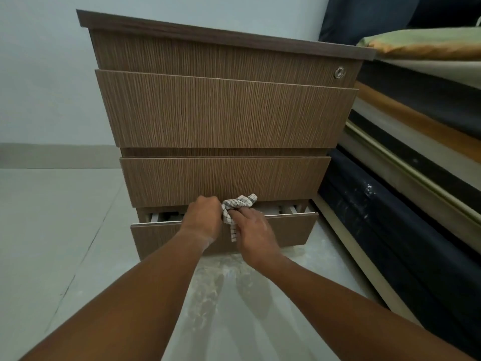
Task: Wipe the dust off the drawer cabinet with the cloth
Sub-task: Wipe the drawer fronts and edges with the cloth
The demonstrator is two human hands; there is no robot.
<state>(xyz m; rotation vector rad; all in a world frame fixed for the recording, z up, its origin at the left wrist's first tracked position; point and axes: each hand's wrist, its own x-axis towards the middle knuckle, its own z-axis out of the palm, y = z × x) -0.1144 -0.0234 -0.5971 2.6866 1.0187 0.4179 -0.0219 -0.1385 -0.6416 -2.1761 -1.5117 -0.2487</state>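
Observation:
A brown wood-grain drawer cabinet stands against the pale wall, with a lock at its top right. Its bottom drawer is pulled partly out; the drawers above sit slightly proud. A white checked cloth is bunched at the top edge of the bottom drawer front, with one strip hanging down. My left hand is closed at the drawer's top edge, just left of the cloth and touching it. My right hand grips the cloth from the right, fingers curled into it.
Stacked mattresses and cushions press against the cabinet's right side. Pale tiled floor lies to the left, and the floor in front of the cabinet shows dusty smears. A dark curtain hangs at the upper right.

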